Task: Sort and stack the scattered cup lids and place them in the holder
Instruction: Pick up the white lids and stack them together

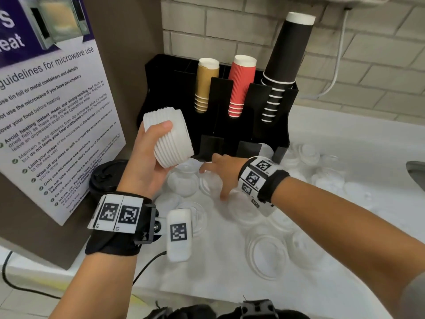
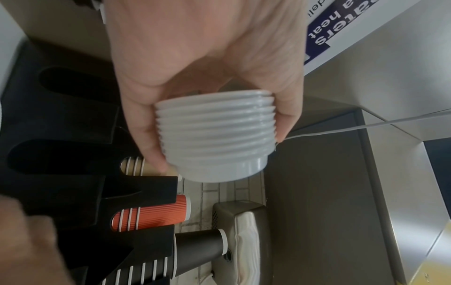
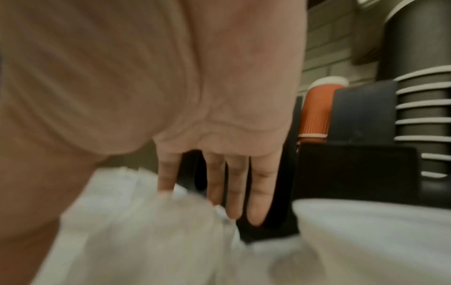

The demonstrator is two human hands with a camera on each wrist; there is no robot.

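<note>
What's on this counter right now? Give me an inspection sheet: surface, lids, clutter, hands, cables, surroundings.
Surface: white counter, strewn with lids.
Job's things: white lid stack held aloft; clear lids scattered; black holder with tan, red and black cup stacks.
Clutter: black-lidded cup at left.
Grippers: left hand grips the stack; right hand reaches down, fingers straight, among clear lids.
Cables: white cable on wall; black cable bottom left.
Surroundings: microwave poster, brick wall.

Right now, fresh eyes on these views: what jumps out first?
The left hand grips a stack of white lids, held up in front of the black holder. Behind it, three columns of cups stand in the holder: tan, red and a tall black one. The right hand reaches with spread fingers into clear lids scattered over the white counter.
</note>
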